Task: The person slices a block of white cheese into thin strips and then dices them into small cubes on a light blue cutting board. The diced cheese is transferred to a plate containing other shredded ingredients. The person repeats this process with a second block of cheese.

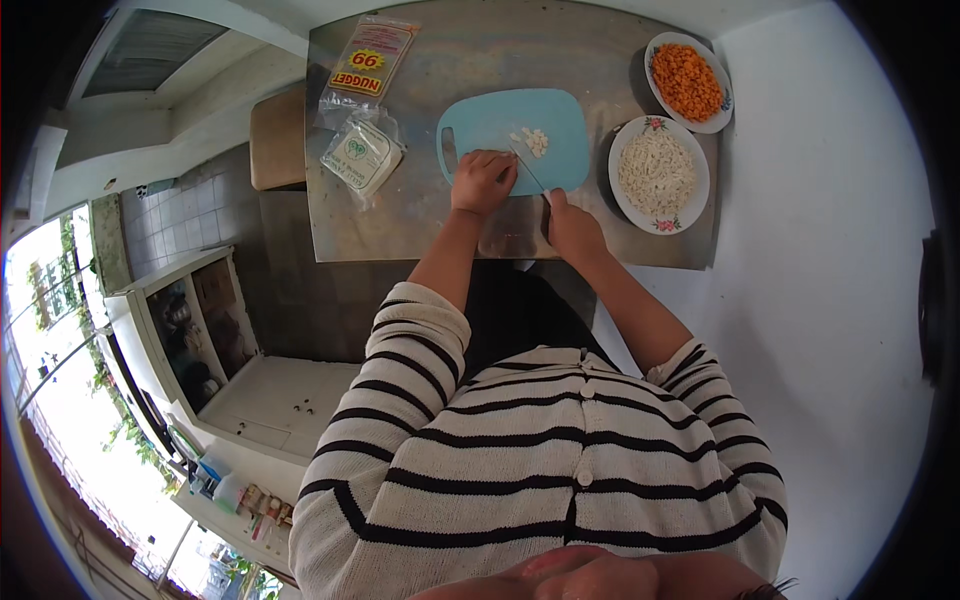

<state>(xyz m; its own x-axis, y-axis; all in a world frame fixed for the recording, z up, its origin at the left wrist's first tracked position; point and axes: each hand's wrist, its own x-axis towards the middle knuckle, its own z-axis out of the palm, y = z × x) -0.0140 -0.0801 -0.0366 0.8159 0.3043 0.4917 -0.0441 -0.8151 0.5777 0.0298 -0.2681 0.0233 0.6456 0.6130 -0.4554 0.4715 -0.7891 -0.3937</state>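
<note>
A light blue cutting board [480, 112] lies on the metal-topped table, its slotted handle at the left. My right hand [576, 229] grips a kitchen knife [532, 174] by its dark handle, the blade slanting up and left across the board. Close beside the blade tip, my left hand [484, 180] rests on the board's lower part with its fingers curled. Whatever may be under those fingertips is hidden. Just beyond the blade sits a small heap of chopped pale food pieces [535, 142], perhaps garlic.
Right of the board stand a floral plate [615, 169] of shredded whitish food [656, 172] and another [724, 120] of diced orange food [684, 81]. At left lie a clear printed bag [375, 56] and a plastic-wrapped white pack [364, 159]. A white wall borders the metal table [390, 232] on the right.
</note>
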